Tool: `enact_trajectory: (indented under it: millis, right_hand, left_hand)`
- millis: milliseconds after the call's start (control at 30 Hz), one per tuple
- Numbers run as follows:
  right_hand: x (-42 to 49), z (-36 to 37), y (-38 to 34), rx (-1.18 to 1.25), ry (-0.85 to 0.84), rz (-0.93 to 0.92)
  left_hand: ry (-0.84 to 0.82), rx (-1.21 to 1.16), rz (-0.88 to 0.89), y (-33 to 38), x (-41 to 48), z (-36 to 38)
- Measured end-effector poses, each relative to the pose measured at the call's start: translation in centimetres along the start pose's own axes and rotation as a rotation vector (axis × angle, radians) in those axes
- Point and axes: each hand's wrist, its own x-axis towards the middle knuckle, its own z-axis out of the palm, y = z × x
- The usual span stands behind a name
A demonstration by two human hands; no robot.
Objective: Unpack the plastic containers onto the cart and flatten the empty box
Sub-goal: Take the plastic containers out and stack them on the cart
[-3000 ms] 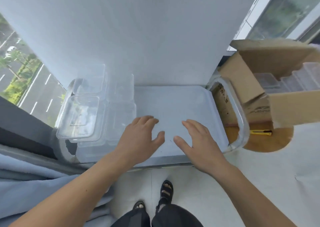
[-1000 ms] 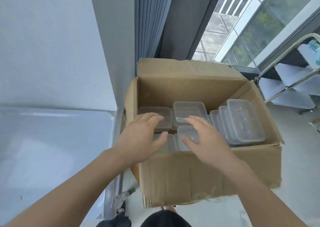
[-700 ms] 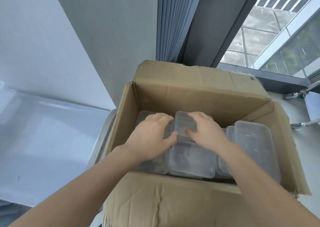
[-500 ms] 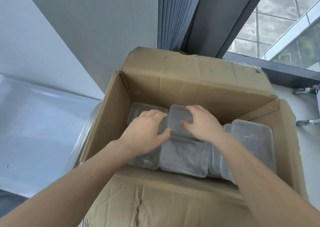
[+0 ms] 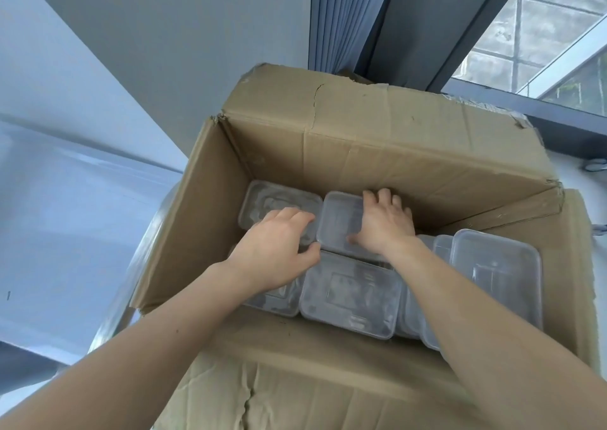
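Observation:
An open cardboard box (image 5: 377, 153) fills the middle of the view and holds several clear lidded plastic containers. A back-middle container (image 5: 338, 222) lies flat between my hands. My left hand (image 5: 279, 252) has its fingers curled into the gap at that container's left edge, beside a back-left container (image 5: 276, 199). My right hand (image 5: 384, 222) covers its right half, fingertips hooked over the far edge by the box wall. A front container (image 5: 351, 295) lies under my wrists. More containers (image 5: 492, 272) stand on edge at the right.
The cart's pale tray (image 5: 49, 232) lies to the left of the box, with its metal rail (image 5: 144, 255) against the box's side flap. A grey wall and a dark window frame (image 5: 410, 25) stand behind the box. The near box flap (image 5: 295, 380) hangs toward me.
My hands left the cart tray and went into the box. In the last second both closed in on the back-middle container, and my right hand slid to its far edge.

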Motion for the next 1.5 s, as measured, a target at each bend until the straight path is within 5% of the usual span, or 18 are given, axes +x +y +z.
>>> enact_trajectory:
  millis: [567,900,1033,1333,1433,1500]
  right_hand:
    - [-0.9,-2.3,-0.2,0.105,0.031,-0.107]
    - [-5.3,-5.4,-2.2,0.635,0.201,-0.131]
    - [-7.1,-6.2,-3.6,0.898,0.252,-0.158]
    - [-9.7,-6.1,-5.4,1.443,-0.063,-0.220]
    - [-9.0,-4.6,-4.8,1.437,-0.067,-0.198]
    - [-7.2,-2.5,-3.5,1.091,0.040,-0.097]
  left_hand:
    - [-0.024,-0.031,-0.008,-1.3,-0.2,-0.8]
    - [0.028,-0.087,-0.111,-2.1,-1.8,-1.8]
    - [0.092,-0.269,-0.167,-1.7,-2.2,-2.6]
    - [0.218,-0.890,-0.068,-1.3,-4.2,-3.7]
    - [0.269,-1.021,-0.079,-2.1,-4.7,-3.5]
    - [0.299,-1.047,-0.140,-2.7,-5.0,-3.2]
